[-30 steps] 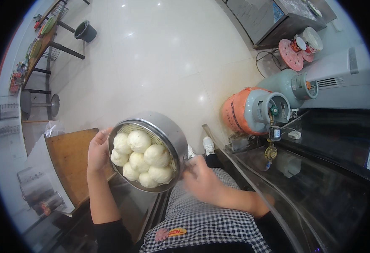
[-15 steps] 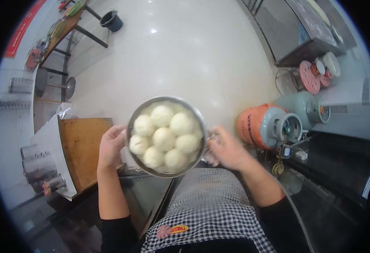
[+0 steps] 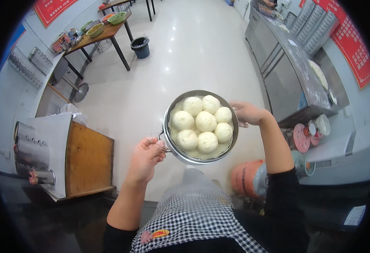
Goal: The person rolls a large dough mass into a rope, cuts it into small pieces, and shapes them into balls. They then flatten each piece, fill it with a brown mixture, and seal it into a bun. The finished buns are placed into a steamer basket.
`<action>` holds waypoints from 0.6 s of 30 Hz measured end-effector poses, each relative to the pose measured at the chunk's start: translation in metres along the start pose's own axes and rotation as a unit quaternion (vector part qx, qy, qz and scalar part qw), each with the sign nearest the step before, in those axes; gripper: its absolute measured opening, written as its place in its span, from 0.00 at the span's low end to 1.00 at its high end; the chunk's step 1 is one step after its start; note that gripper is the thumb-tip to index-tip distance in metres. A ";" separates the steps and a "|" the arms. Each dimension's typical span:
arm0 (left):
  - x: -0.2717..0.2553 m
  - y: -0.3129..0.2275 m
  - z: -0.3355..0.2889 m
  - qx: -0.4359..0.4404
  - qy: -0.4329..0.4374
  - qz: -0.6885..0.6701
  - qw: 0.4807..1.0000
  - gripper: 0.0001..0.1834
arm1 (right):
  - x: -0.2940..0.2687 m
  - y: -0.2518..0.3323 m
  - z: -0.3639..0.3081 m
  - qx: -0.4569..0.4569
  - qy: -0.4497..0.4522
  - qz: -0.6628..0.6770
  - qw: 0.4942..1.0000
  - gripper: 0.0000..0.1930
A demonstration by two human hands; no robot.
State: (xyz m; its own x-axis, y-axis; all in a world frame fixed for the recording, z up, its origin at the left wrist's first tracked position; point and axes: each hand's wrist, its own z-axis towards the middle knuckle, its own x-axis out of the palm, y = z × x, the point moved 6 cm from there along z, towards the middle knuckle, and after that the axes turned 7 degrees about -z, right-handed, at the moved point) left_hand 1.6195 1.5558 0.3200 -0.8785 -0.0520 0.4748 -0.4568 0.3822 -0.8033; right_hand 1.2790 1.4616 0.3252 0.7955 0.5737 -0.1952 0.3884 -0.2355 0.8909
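Between my hands is a round metal steamer tier (image 3: 235, 139), held out over the tiled floor. White steamed-style buns (image 3: 206, 121) lie in it on a pale mesh liner (image 3: 178, 141): several in a ring around one in the middle. My left hand (image 3: 148, 154) is closed on the wire loop handle (image 3: 163, 141) at the tier's left side. At the far right rim my right hand (image 3: 249, 114) grips the tier; the rim and hand hide the handle there. The tier looks nearly level.
A wooden-sided cabinet (image 3: 90, 160) stands left, metal canisters (image 3: 32, 147) beside it. Farther off are a bucket (image 3: 140, 48) and a table with bowls (image 3: 117, 18). Right are a steel counter (image 3: 284, 63), an orange-wrapped gas cylinder (image 3: 244, 177) and, far back, another person (image 3: 270, 3).
My view has turned up and forward, showing more of the room. The tier has moved right in the picture, away from the stove area. Both hands remain on it.
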 end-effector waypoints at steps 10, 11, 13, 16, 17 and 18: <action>-0.022 -0.078 0.090 0.015 -0.004 -0.046 0.999 0.07 | -0.042 0.114 0.205 0.043 0.050 -0.181 0.981 0.15; -0.036 -0.088 0.099 0.018 -0.013 -0.050 0.998 0.08 | -0.040 0.125 0.227 0.063 0.046 -0.209 0.975 0.14; -0.067 -0.103 0.113 0.030 -0.045 -0.060 0.997 0.09 | -0.028 0.152 0.265 0.046 0.063 -0.190 0.979 0.12; -0.138 -0.124 0.127 0.061 -0.117 -0.079 0.988 0.09 | 0.016 0.193 0.332 0.023 0.102 -0.196 0.975 0.11; -0.167 -0.131 0.129 0.079 -0.138 -0.085 0.983 0.09 | 0.039 0.202 0.354 0.014 0.115 -0.203 0.972 0.11; -0.201 -0.140 0.130 0.092 -0.172 -0.094 0.976 0.10 | 0.065 0.214 0.379 0.003 0.129 -0.212 0.969 0.11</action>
State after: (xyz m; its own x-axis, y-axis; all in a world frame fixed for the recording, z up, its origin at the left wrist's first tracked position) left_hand 1.8417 1.3927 0.2905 -0.7573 -0.4244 0.4964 -0.6040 0.1657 -0.7796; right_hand 1.5899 1.1509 0.3474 0.4211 0.7965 -0.4340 0.6591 0.0600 0.7496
